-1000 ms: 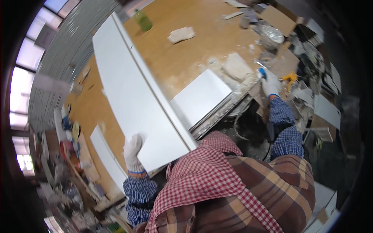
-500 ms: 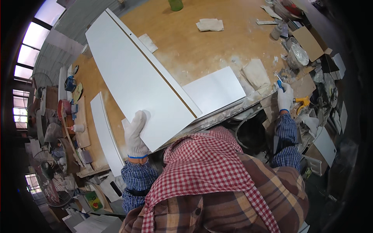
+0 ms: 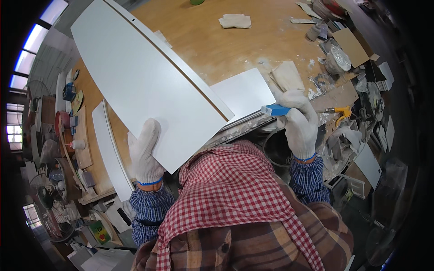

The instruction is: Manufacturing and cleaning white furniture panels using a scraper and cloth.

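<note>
A long white panel (image 3: 149, 77) lies slanted across the wooden workbench (image 3: 235, 45). My left hand (image 3: 144, 151), in a white glove, rests flat on the panel's near edge and steadies it. My right hand (image 3: 298, 122), also gloved, is closed on a small blue-handled tool (image 3: 275, 109) whose tip is next to the near edge of a smaller white board (image 3: 244, 92). That smaller board lies partly under the long panel. A red checked cloth (image 3: 235, 189) on my chest hides the bench's near edge below.
A narrow white strip (image 3: 110, 149) lies left of the panel. Rags (image 3: 235, 20), a metal bowl (image 3: 337, 58), cardboard (image 3: 352, 45) and a yellow-handled tool (image 3: 341, 110) crowd the bench's right side. Cluttered shelves and a fan (image 3: 45, 198) stand at left.
My right hand has come in from the far right toward the small board's near edge with the blue tool. My left hand stays on the panel. The view has tilted down.
</note>
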A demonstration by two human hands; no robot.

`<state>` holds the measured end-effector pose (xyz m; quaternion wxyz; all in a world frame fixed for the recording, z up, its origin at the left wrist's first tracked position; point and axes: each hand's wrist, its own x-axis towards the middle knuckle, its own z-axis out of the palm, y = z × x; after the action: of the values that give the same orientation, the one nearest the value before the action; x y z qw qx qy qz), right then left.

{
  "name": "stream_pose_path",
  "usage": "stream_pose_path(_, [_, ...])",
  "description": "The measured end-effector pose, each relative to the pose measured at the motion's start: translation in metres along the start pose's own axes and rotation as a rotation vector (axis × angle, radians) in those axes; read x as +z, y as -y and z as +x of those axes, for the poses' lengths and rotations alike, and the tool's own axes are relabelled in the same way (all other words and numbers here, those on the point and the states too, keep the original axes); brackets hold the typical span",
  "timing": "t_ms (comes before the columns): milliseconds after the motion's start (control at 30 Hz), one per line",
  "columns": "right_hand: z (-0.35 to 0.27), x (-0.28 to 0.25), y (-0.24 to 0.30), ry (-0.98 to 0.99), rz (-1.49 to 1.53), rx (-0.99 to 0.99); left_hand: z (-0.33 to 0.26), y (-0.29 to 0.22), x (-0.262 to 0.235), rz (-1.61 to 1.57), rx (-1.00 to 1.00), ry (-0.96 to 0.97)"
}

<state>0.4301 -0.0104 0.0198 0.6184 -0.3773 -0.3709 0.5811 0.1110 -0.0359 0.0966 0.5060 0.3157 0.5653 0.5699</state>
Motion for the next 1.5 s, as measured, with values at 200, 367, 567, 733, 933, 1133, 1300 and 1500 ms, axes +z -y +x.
stream_pose_path(200, [-0.011,0.016,0.003,0.044,-0.309,-0.175,0.001,0.003,0.0,-0.064,-0.022,-0.027])
stream_pose_path(367, [-0.011,0.026,0.006,0.044,-0.52,-0.271,0.002,0.008,-0.001,-0.048,0.002,0.027])
stream_pose_path(567, [0.0,0.022,0.009,0.102,-0.639,-0.453,-0.004,0.017,0.0,0.146,0.067,-0.077])
stream_pose_path(733, [0.002,0.023,0.014,0.108,-0.647,-0.464,-0.003,0.016,0.004,0.141,0.062,-0.042])
stream_pose_path(933, [0.005,0.026,0.014,0.107,-0.735,-0.496,0.0,0.013,0.009,0.108,0.04,-0.002])
stream_pose_path(1133, [0.008,0.026,0.015,0.064,-0.728,-0.552,0.0,0.011,0.011,0.11,0.039,-0.002])
stream_pose_path(1300, [0.006,0.031,0.015,0.082,-0.81,-0.486,0.0,0.013,0.009,0.1,0.059,0.037])
stream_pose_path(1500, [0.01,0.031,0.02,0.077,-0.785,-0.623,0.001,0.02,0.001,0.249,0.129,-0.046])
